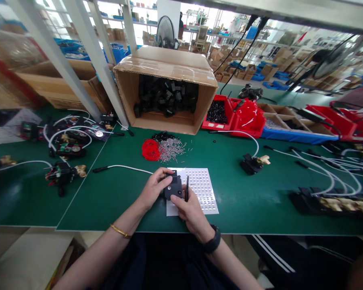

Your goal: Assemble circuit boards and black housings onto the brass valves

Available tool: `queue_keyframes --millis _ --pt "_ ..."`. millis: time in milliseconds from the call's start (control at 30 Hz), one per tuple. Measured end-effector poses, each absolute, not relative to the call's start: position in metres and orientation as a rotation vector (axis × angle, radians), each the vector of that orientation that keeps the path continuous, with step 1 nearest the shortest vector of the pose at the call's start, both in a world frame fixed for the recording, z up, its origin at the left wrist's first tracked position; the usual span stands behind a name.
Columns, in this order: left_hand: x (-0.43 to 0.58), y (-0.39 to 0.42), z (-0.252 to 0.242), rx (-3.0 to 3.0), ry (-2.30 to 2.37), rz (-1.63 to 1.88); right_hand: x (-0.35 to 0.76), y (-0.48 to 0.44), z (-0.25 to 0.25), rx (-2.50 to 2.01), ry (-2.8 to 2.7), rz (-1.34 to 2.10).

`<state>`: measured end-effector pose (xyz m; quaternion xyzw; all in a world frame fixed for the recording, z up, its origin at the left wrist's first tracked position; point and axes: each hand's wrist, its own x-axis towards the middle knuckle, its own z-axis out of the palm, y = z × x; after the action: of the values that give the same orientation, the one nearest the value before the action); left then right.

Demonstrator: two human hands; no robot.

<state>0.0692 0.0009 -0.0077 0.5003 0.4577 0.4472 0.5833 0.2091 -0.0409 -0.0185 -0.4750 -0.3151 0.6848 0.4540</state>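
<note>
Black housing point(175, 192) sits between left hand point(153, 189) and right hand point(193, 209), over the white sheet point(211, 197), near the tabletop's point(117, 213) front edge; long axis apparently front-to-back. Left grips its left side, thumb on top; right, equally near, thumbs its front end, fingers curled round a slender dark tool point(186, 189).

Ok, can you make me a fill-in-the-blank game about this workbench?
1. The table is coloured ____.
2. The thin tool beside the dark casing is in the person's ____ hand.
3. The tangled bundle next to the silver pins is ____.
4. The golden bracelet circles the ____ wrist.

Missing words: green; right; red; left.
</note>
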Motion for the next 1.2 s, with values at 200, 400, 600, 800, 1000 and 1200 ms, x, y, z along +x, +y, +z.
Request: queue_keyframes --millis 200,400,600,800,1000,1200 --pt "0.07 0.008 0.004 1.198 1.096 0.949 0.201 -0.047 -0.012 -1.138 -0.661 1.806" --pt "0.05 -0.03 -0.001 1.612 1.098 1.339 0.229 -0.025 -0.016 -1.086 -1.632 1.223" --pt "0.021 -0.029 -0.046 1.86 1.722 1.065 0.26 0.002 -0.033 -0.904 -2.598 -0.119" --pt "0.028 0.014 -0.044 2.335 1.657 0.686 0.28 -0.023 -0.032 -0.921 -2.682 0.129" --pt "0.048 0.063 -0.036 2.438 1.405 0.735 0.286 0.032 -0.019 -1.477 -2.068 0.544" --pt "0.075 0.106 -0.036 2.506 1.279 0.67 0.246 0.107 -0.027 -1.648 -2.057 0.612"
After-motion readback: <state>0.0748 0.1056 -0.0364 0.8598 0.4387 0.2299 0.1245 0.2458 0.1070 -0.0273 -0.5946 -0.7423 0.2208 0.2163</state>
